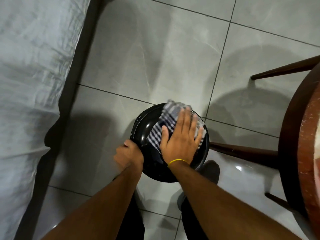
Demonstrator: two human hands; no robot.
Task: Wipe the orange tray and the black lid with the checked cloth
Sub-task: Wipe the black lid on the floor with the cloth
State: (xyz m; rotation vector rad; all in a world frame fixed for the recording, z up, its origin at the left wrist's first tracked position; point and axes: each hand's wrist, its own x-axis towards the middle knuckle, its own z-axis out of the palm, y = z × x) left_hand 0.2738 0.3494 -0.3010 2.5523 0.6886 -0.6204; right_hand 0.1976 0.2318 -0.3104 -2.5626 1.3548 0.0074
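A round glossy black lid (147,129) is held in the air above the tiled floor, in the lower middle of the head view. My left hand (129,154) grips its left rim with closed fingers. A folded blue-and-white checked cloth (168,116) lies on the lid's upper right part. My right hand (181,137), with a yellow band at the wrist, lies flat on the cloth with fingers spread, pressing it against the lid. The cloth and fingers look motion-blurred. No orange tray is in view.
A bed with a pale sheet (31,75) and dark frame (72,80) runs along the left. A round wooden table (297,144) with dark legs stands at the right edge. Grey floor tiles (155,58) lie between them.
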